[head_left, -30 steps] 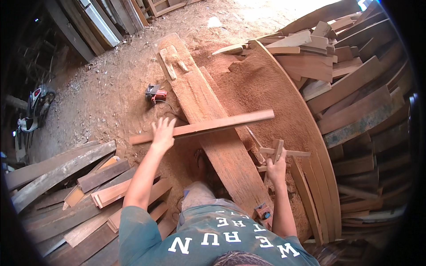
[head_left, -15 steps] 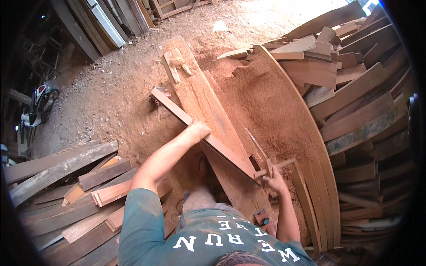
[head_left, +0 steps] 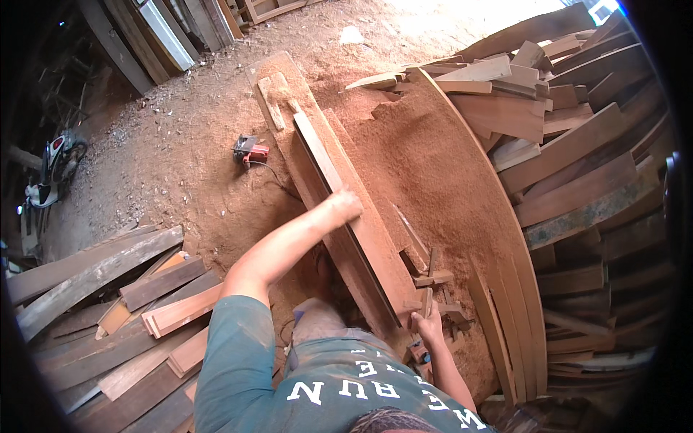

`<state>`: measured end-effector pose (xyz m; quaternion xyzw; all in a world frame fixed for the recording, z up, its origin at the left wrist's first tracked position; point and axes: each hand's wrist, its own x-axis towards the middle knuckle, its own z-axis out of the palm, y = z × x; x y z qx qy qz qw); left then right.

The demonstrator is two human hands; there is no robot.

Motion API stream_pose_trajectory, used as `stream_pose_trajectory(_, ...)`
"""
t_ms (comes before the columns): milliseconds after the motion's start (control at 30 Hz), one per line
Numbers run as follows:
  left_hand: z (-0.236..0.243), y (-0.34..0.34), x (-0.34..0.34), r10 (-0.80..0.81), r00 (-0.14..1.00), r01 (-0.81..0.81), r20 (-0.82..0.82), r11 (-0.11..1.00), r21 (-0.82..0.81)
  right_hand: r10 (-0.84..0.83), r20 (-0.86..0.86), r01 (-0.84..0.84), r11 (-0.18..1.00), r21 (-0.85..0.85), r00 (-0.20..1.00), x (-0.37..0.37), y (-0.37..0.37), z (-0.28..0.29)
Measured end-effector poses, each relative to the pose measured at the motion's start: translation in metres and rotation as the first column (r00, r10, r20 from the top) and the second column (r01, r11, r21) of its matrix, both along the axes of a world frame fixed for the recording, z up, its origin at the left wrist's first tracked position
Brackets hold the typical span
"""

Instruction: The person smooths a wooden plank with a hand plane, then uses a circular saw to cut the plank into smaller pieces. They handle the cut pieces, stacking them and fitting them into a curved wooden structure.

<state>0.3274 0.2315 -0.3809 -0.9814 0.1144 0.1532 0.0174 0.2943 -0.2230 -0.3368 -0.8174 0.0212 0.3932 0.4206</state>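
Note:
My left hand [head_left: 345,207] is closed on a long narrow board [head_left: 375,263], which lies lengthwise along a wide, sawdust-covered plank bench [head_left: 296,166]. My right hand [head_left: 428,325] is closed around a small wooden cross-shaped tool [head_left: 426,302] at the board's near end. Short wooden pieces [head_left: 274,101] rest on the bench's far end. Beside the right hand, low on the bench, a partly hidden tool with blue parts [head_left: 419,353] shows. A red power tool [head_left: 253,150] with a cord sits on the ground left of the bench.
Piles of offcut boards lie at the lower left [head_left: 166,281] and along the right [head_left: 563,166], edged by a long curved plank [head_left: 498,187] beside heaped sawdust [head_left: 433,159]. Upright boards [head_left: 137,36] stand at the back left. A scooter [head_left: 50,180] is parked at the far left.
The narrow board has swung from crosswise to lengthwise along the bench. My left hand has moved rightward with it; my right hand and the cross-shaped tool have moved down to its near end.

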Motion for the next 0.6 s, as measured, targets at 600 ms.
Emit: stream_pose_trajectory(600, -0.005, 0.066, 0.001, 0.016, 0.999, -0.019, 0.03, 0.994, 0.103, 0.145, 0.055, -0.151, 0.983, 0.11, 0.988, 0.009, 0.061, -0.003)
